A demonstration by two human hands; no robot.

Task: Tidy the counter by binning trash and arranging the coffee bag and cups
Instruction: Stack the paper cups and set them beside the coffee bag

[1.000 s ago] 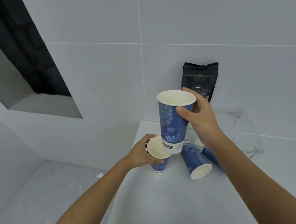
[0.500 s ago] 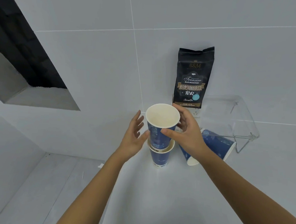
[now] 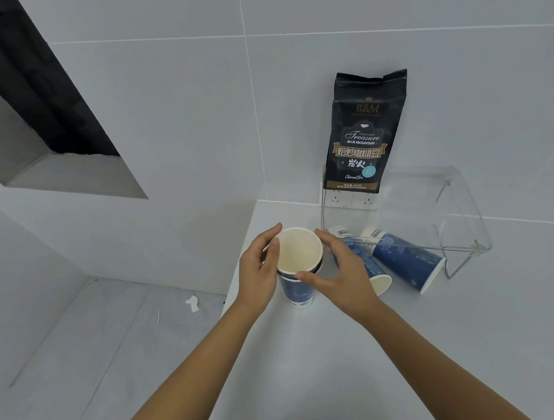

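Observation:
Two blue paper cups stand nested upright as a stack (image 3: 298,269) near the left edge of the white counter (image 3: 308,367). My left hand (image 3: 258,273) grips the stack's left side. My right hand (image 3: 343,275) holds its right side and rim. Behind my right hand two more blue cups lie on their sides: one (image 3: 375,274) partly hidden by the hand, the other (image 3: 405,260) to its right. A black coffee bag (image 3: 365,130) stands upright against the tiled wall, on top of the clear box.
A clear acrylic box (image 3: 447,220) sits at the wall, over power sockets (image 3: 347,199). The counter drops off at its left edge to a grey floor with a white scrap (image 3: 192,303). A dark wall opening (image 3: 42,98) is at the upper left.
My right hand lowered the raised cup fully into the standing cup. My left hand let go for a moment, then closed on the stack's side. The view tilted downward.

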